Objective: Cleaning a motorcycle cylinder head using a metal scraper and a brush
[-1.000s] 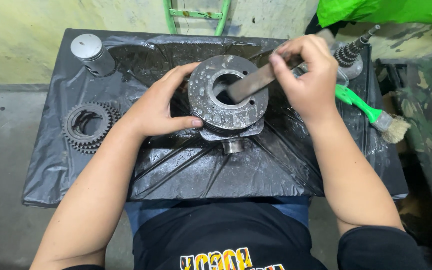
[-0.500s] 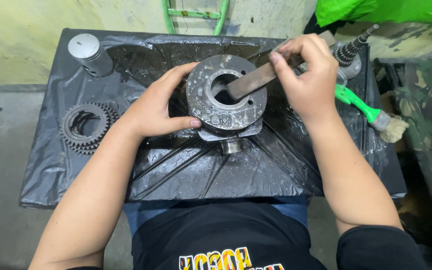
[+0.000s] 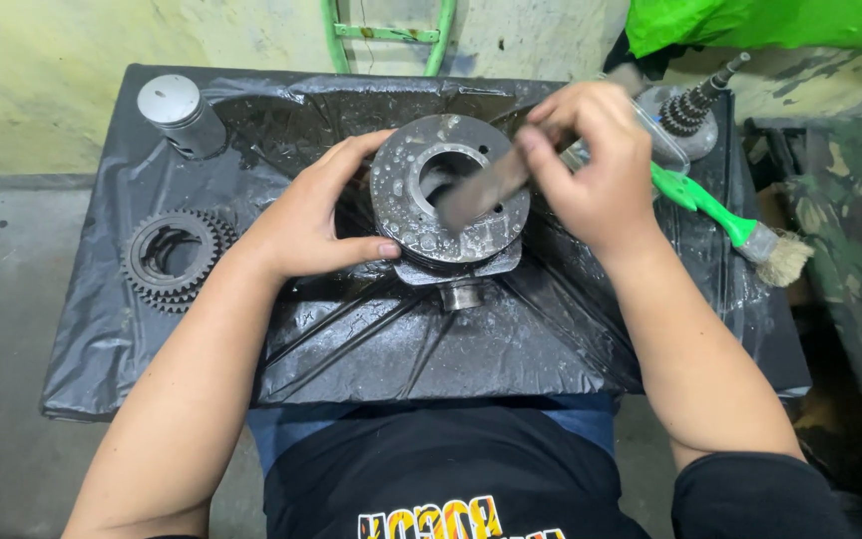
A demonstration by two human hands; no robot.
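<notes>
A round grey metal cylinder part (image 3: 421, 230) with a central bore stands wet on black plastic sheeting (image 3: 371, 339). My left hand (image 3: 311, 215) grips its left side, thumb on the lower rim. My right hand (image 3: 591, 170) holds a flat grey metal tool (image 3: 486, 185) whose tip reaches into the bore. The tool looks blurred.
A silver piston (image 3: 180, 113) stands at the back left. A stack of gears (image 3: 172, 258) lies at the left. A green-handled brush (image 3: 735, 225) and a geared shaft (image 3: 695, 100) sit at the right. A green frame (image 3: 386, 32) stands against the wall behind.
My right hand has swung the flat tool a little, its tip now lower in the bore. My left hand keeps its hold on the cylinder part.
</notes>
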